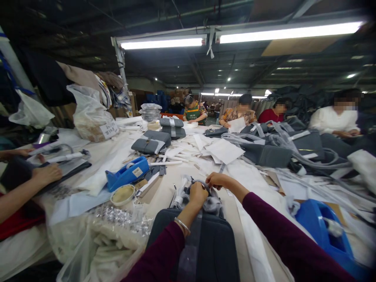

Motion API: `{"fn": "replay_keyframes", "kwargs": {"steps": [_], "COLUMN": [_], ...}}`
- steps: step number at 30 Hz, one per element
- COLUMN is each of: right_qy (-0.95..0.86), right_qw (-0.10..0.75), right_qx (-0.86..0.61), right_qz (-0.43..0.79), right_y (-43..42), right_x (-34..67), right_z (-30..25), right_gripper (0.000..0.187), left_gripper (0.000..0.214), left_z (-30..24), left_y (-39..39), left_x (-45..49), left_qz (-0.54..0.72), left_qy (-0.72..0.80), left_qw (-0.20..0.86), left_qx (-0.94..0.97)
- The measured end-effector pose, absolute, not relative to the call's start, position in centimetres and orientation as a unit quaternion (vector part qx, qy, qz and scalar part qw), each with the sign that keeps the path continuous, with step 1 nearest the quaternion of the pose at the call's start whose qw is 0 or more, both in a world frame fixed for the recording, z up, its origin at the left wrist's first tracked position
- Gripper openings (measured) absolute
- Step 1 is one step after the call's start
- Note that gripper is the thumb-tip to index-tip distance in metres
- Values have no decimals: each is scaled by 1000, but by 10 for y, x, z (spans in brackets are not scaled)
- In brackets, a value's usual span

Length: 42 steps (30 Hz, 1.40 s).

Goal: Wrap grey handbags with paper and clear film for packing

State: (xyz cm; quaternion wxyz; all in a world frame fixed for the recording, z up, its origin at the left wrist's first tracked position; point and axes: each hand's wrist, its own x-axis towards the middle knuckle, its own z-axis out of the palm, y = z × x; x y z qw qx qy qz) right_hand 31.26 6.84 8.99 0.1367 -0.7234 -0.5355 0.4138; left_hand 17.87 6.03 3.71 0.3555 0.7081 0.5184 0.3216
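Note:
A dark grey bag [211, 243] lies flat in front of me on the long work table [173, 172]. Both my arms, in maroon sleeves, reach to its far end. My left hand [197, 194], with a thin bracelet at the wrist, is closed on the grey strap and wrapping [212, 204] bunched at the bag's top. My right hand [216, 180] pinches the same strap just beyond it. The fingertips of both hands are partly hidden in the bunched material.
A blue tape dispenser [127, 172] and a small round dish [122, 194] sit at left; another blue dispenser [326, 227] at right. Folded grey bags [151, 142], white sheets [225, 150] and clear plastic cover the table. A co-worker's hands [47, 173] work at left; several people sit across.

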Motion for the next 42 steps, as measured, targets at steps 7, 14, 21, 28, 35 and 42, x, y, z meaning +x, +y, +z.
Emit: {"fn": "replay_keyframes", "kwargs": {"steps": [7,14,21,28,35,42], "right_qy": [-522,-500,-438,-450,-528,-611], "right_qw": [181,270,446,511,501,435], "right_qx": [-715,-675,-568,-445,-544,-626], "right_qz": [429,471,535,582,418,214], "right_y": [66,62,43,25,22,23], "right_x": [313,316,324,335,323,307], "right_z": [89,80,77,78,65,67], "right_gripper": [13,13,30,41,21,6], "left_gripper": [21,10,12,26,32,38], "left_z": [50,52,48,44,45,56], "left_y": [46,51,44,33,31,29], "left_x": [165,162,160,156,149,137], "left_qz": [362,427,470,519,539,514], "left_qy": [502,424,334,274,272,297], "left_qw": [331,446,575,628,678,701], "left_qx": [713,662,581,511,420,395]}}
